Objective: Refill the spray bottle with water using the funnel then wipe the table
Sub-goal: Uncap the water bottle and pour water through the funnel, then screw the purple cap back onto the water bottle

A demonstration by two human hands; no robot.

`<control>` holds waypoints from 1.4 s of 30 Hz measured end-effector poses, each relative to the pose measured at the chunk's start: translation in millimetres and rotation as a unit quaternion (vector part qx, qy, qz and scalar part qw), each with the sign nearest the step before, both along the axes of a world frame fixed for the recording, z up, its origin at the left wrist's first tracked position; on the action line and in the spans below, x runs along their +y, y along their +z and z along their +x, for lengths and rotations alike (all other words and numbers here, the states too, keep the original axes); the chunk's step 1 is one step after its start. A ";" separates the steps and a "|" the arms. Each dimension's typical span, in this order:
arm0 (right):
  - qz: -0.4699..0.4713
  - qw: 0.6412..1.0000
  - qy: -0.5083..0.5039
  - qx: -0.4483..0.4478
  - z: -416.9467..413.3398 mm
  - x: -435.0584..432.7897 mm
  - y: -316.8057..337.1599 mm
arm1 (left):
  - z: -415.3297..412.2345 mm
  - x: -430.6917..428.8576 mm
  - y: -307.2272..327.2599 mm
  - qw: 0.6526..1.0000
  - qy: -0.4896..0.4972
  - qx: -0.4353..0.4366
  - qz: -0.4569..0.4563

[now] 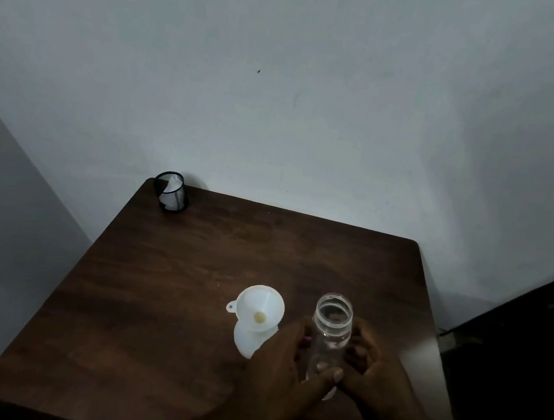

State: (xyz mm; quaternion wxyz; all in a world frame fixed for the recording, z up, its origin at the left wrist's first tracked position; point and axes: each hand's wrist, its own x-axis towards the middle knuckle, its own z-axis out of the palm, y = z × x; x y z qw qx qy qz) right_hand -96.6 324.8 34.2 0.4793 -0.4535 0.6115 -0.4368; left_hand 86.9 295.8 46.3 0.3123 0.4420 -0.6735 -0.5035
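**Both hands on the clear bottle, funnel waiting just to the left**

We hold the clear bottle (331, 332) upright between both hands. The left hand (282, 361) wraps its near and left side, thumb laid across the front low down. The right hand (376, 374) curls round its right side. Its mouth is open and faces up. We cannot tell how much water is in it, because the plastic is clear and the light is dim.

Just beyond the left hand's knuckles, to its left, the white funnel (260, 305) sits in the neck of a white bottle (244, 341), which we take to be the spray bottle with its head off. Both stand on the dark worktop (163, 300). Far ahead of the left hand, at the worktop's back corner, a black mesh cup (171, 197) holds something pale, perhaps the wiping cloth.

The step in hand looks like the pour. To do it well, we should free the left hand to steady the funnel or the white bottle, since the funnel is top-heavy and could tip. The right hand should then lift the clear bottle and bring its lip over the middle of the funnel's bowl. We should tilt slowly so the stream stays thin, because a narrow spout backs up fast. We should pause if the water pools in the bowl.
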 end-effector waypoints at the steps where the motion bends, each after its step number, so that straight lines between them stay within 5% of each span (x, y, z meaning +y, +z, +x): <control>1: 0.002 1.000 -0.003 -0.007 1.9 2.9 -1.1 | -1.8 1.3 -2.8 1.000 0.004 0.011 0.016; 8: 0.015 0.993 0.061 0.104 -11.6 5.7 -8.5 | -8.8 5.8 -23.4 0.996 0.064 0.030 0.046; 11: 0.038 0.962 0.183 0.199 -30.9 -10.0 -2.0 | -6.3 6.9 -33.0 0.996 0.081 0.020 0.042; 19: 0.063 0.894 0.201 0.395 -41.5 -73.5 -65.4 | 0.9 12.4 -45.8 0.996 0.072 -0.029 0.048; 24: 0.122 0.801 0.320 0.492 -17.1 -113.1 -101.1 | 10.1 14.0 -50.3 0.996 0.068 -0.036 0.052; 32: 0.077 0.776 0.311 0.543 11.2 -111.2 -118.4 | 20.0 10.1 -54.6 0.992 0.104 -0.040 0.063; 36: 0.088 0.813 0.269 0.509 11.7 -106.9 -108.2 | 17.5 6.0 -50.2 0.992 0.099 -0.040 0.065; 42: 0.051 0.973 0.022 0.222 -5.8 -102.0 -56.2 | 6.8 -5.2 -25.1 0.996 0.075 -0.036 0.020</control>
